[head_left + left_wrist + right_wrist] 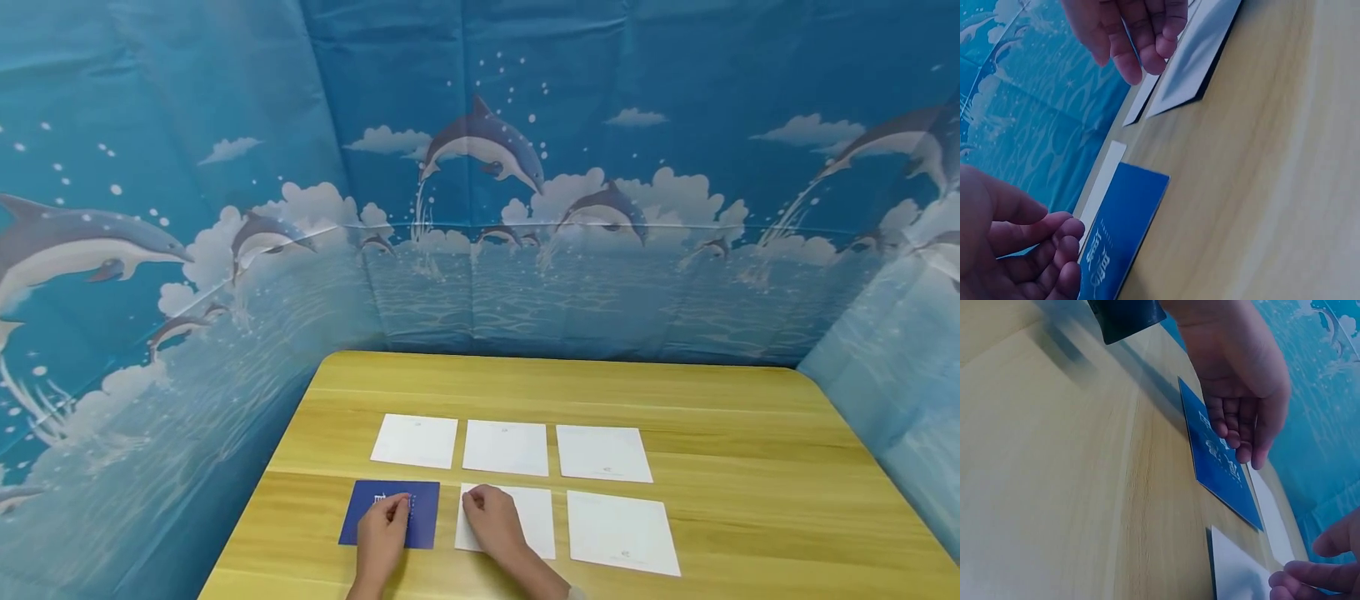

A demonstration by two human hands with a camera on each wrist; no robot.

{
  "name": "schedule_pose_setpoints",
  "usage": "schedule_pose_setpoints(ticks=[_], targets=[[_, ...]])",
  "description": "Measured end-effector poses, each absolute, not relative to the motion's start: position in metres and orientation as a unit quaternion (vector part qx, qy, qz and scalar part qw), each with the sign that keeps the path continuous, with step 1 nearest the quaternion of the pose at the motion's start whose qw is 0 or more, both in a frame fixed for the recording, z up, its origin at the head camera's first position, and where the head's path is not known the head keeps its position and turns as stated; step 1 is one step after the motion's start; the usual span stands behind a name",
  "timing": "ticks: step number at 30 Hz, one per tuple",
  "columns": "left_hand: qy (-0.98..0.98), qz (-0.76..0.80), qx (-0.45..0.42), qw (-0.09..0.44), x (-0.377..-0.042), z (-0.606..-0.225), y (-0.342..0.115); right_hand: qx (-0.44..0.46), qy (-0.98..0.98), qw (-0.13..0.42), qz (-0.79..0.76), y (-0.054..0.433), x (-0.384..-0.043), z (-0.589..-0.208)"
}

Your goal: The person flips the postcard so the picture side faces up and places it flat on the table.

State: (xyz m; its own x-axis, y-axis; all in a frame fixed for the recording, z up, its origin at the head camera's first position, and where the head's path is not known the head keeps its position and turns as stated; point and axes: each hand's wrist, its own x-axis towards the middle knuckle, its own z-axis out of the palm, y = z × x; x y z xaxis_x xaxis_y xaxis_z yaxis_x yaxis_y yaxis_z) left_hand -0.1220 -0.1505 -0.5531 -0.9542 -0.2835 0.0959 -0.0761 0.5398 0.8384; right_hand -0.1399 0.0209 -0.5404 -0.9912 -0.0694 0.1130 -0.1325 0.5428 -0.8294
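Observation:
Above a dark blue card (424,518) with white lettering, at the front left of the group, hovers my left hand (381,533), its thumb near the index finger. The left wrist view shows that hand (1032,244) with loosely curled fingers and nothing held in them. My right hand (497,521) is over the white card (536,517) in the middle of the front row and covers part of it. Its fingers hang loosely bent and hold nothing, as seen at the top of the left wrist view. The blue card's print also shows beneath the left hand (1241,394) in the right wrist view.
A third front-row card (622,529), white with a small mark, lies to the right. Behind stand three white cards in a row: left (415,442), middle (506,447) and right (603,454). The wooden table (765,467) meets a dolphin-print curtain (600,292) at its back.

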Motion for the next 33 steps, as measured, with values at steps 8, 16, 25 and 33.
schedule_pose_setpoints(ticks=[8,16,25,33], targets=[[-0.878,-0.462,0.085,0.097,-0.128,-0.549,-0.142,0.034,-0.871,0.035,0.489,0.041,-0.137,-0.541],[-0.874,-0.473,0.063,0.088,-0.13,-0.546,-0.131,0.01,-0.869,0.053,0.493,0.067,-0.136,-0.539],[-0.875,-0.476,0.043,0.072,-0.129,-0.549,-0.119,-0.072,-0.872,0.057,0.481,0.101,-0.129,-0.538],[-0.873,-0.483,0.02,0.07,-0.131,-0.55,-0.114,-0.117,-0.871,0.041,0.475,0.12,-0.124,-0.536]])
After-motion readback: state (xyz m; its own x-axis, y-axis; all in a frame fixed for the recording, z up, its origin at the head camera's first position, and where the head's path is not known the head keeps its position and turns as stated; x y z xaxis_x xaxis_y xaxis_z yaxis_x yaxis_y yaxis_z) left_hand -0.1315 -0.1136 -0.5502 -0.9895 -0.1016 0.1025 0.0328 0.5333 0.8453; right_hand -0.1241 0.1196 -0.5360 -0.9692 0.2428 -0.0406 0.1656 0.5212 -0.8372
